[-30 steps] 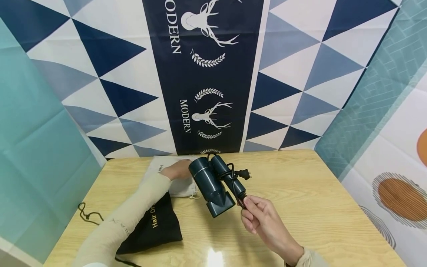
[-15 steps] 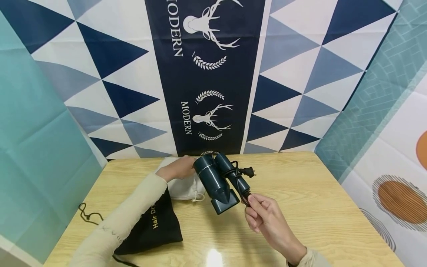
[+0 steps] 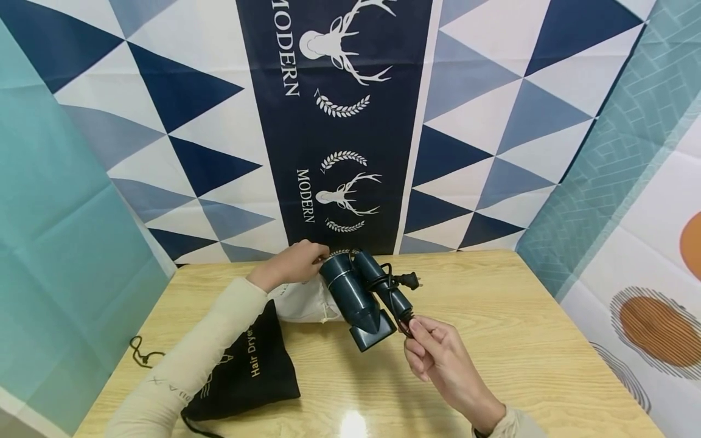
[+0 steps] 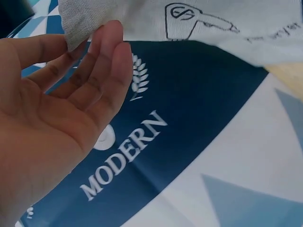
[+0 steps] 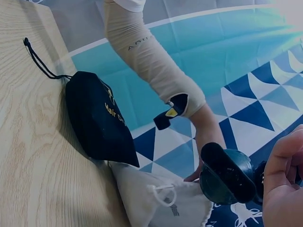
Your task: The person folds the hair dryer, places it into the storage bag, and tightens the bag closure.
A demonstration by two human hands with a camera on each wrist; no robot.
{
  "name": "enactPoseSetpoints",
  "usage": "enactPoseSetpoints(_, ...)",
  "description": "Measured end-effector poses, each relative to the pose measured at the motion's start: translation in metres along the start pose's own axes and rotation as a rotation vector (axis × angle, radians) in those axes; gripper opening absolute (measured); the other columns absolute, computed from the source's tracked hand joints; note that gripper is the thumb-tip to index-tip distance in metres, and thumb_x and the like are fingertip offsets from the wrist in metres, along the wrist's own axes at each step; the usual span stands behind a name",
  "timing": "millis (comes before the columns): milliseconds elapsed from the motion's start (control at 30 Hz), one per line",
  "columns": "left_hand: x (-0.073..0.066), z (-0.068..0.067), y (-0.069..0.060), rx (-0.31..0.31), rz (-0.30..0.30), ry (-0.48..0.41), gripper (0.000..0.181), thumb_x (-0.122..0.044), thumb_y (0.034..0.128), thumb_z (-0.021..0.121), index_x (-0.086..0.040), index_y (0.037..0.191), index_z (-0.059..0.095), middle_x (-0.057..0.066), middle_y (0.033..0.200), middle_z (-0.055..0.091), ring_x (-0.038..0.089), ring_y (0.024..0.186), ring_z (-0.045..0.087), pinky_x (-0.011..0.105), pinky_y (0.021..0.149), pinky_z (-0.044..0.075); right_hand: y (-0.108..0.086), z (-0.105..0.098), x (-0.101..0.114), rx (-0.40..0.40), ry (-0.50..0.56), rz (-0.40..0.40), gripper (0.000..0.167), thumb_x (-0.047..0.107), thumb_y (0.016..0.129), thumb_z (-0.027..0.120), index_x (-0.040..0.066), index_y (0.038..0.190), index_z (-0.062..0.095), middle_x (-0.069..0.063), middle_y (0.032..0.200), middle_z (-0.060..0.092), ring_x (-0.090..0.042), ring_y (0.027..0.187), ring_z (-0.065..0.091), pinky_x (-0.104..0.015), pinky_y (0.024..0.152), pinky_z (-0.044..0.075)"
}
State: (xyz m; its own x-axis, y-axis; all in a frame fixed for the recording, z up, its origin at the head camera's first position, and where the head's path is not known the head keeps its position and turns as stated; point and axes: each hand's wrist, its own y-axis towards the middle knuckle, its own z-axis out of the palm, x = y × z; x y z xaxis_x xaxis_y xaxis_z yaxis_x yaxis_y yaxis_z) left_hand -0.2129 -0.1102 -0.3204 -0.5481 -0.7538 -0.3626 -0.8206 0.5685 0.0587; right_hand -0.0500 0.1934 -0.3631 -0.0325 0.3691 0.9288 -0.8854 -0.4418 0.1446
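A dark blue-green hair dryer [image 3: 350, 295] is held above the table, its cord wrapped round the folded handle and its plug sticking out. My right hand [image 3: 450, 365] pinches the cord loop at the handle's end. My left hand [image 3: 292, 263] pinches the edge of a white drawstring bag [image 3: 306, 302] at the back of the table. In the left wrist view, this white bag [image 4: 142, 19] hangs from the thumb and fingertips and shows a line drawing of a hair dryer. The dryer hides part of the bag in the head view.
A black drawstring pouch [image 3: 260, 377] lettered "Hair Dryer" lies front left on the wooden table [image 3: 493, 340], partly under my left sleeve. Its cord [image 3: 143, 353] trails to the left. Patterned cloth walls [image 3: 350, 121] stand behind and at both sides.
My left hand has risen and lifted the white bag's edge. The hair dryer and right hand have shifted slightly to the right.
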Motion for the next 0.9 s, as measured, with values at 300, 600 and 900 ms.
enactPoseSetpoints(300, -0.012, -0.018, -0.006, -0.038, 0.042, 0.062, 0.016, -0.004, 0.0977, 0.054, -0.006, 0.104, 0.069, 0.005, 0.093, 0.068, 0.013, 0.072, 0.06, 0.027, 0.067, 0.052, 0.0, 0.0, 0.001, 0.012, 0.015, 0.005, 0.026, 0.017, 0.109, 0.039, 0.001, 0.101, 0.058, 0.005, 0.068, 0.041, -0.008, 0.056, 0.042, -0.02, 0.048, 0.035)
enactPoseSetpoints(600, -0.021, -0.04, -0.014, -0.097, 0.061, 0.041, 0.014, -0.006, 0.0988, 0.055, -0.007, 0.101, 0.068, 0.001, 0.084, 0.064, 0.011, 0.064, 0.055, 0.026, 0.059, 0.048, 0.0, 0.001, -0.005, 0.036, -0.052, -0.03, 0.028, 0.014, 0.109, 0.038, -0.007, 0.107, 0.055, 0.001, 0.066, 0.039, -0.009, 0.054, 0.044, -0.026, 0.044, 0.031)
enactPoseSetpoints(900, -0.035, -0.038, -0.016, -0.088, 0.078, 0.044, 0.014, -0.007, 0.0984, 0.054, -0.008, 0.098, 0.067, 0.0, 0.08, 0.062, 0.01, 0.063, 0.054, 0.025, 0.058, 0.048, 0.002, 0.001, -0.012, 0.116, -0.064, -0.021, 0.026, 0.011, 0.109, 0.036, -0.004, 0.107, 0.057, 0.0, 0.066, 0.036, -0.009, 0.054, 0.045, -0.029, 0.043, 0.031)
